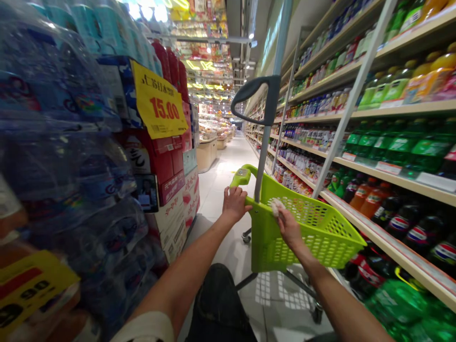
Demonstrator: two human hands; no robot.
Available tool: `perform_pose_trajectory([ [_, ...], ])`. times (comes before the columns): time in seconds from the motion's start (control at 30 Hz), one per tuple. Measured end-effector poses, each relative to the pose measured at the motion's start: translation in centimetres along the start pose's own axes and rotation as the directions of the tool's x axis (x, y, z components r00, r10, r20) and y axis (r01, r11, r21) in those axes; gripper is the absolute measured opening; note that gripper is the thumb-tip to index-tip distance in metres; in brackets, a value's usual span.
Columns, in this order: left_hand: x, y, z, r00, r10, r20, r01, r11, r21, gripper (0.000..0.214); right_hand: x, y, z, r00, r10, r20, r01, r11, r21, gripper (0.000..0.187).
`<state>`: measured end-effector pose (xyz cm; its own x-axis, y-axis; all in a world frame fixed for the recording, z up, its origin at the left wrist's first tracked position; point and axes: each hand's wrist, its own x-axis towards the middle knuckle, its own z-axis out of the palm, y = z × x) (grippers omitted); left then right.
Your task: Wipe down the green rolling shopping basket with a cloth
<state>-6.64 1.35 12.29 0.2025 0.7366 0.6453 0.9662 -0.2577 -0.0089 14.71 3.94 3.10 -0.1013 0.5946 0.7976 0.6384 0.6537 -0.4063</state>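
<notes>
A lime-green shopping cart (pixel 313 237) with perforated basket walls stands tilted in front of me. My left hand (pixel 235 203) is closed around the green end of its frame, just below a rounded green part with a grey panel (pixel 243 174). Between the fingers of my right hand (pixel 289 227) is a crumpled white cloth or tissue (pixel 276 207), pressed against the basket's near rim. A grey pole (pixel 263 161) with a dark grey loop handle (pixel 258 100) rises from the cart between my hands.
Shelves of drink bottles (pixel 402 142) line the right side, close to the cart. Wrapped water packs (pixel 71 190) and stacked cartons (pixel 174 180) with a yellow price sign (pixel 160 102) rise on the left. A pale tiled aisle (pixel 231 152) runs ahead past display counters (pixel 207 154).
</notes>
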Motion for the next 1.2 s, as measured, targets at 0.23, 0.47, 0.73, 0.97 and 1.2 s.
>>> perform_pose_trajectory([
  [0.23, 0.2, 4.0, 0.0, 1.000, 0.013, 0.005, -0.013, 0.999, -0.051, 0.033, 1.1, -3.1, 0.3, 0.992, 0.038, -0.121, -0.040, 0.999, -0.014, 0.035],
  [0.47, 0.4, 3.9, 0.0, 0.991, 0.136, 0.007, -0.130, 0.959, -0.253, 0.042, -0.1, 0.0, -4.3, 0.976, 0.155, -0.155, -0.178, 0.973, -0.148, 0.029],
  [0.73, 0.1, 7.0, -0.5, 0.965, 0.261, 0.016, -0.239, 0.907, -0.348, 0.039, 0.9, -5.5, -4.8, 0.977, -0.022, -0.210, 0.016, 1.000, -0.027, 0.030],
  [0.97, 1.3, 5.5, -0.1, 0.967, 0.202, 0.154, -0.159, 0.954, -0.255, 0.059, 3.5, -4.4, -8.2, 0.986, 0.078, -0.146, -0.089, 0.994, -0.067, 0.027],
  [1.2, 1.6, 6.2, -0.1, 0.946, 0.292, 0.140, -0.238, 0.921, -0.308, 0.054, 4.2, -7.1, -9.0, 0.995, -0.084, 0.051, 0.089, 0.992, -0.086, 0.029],
])
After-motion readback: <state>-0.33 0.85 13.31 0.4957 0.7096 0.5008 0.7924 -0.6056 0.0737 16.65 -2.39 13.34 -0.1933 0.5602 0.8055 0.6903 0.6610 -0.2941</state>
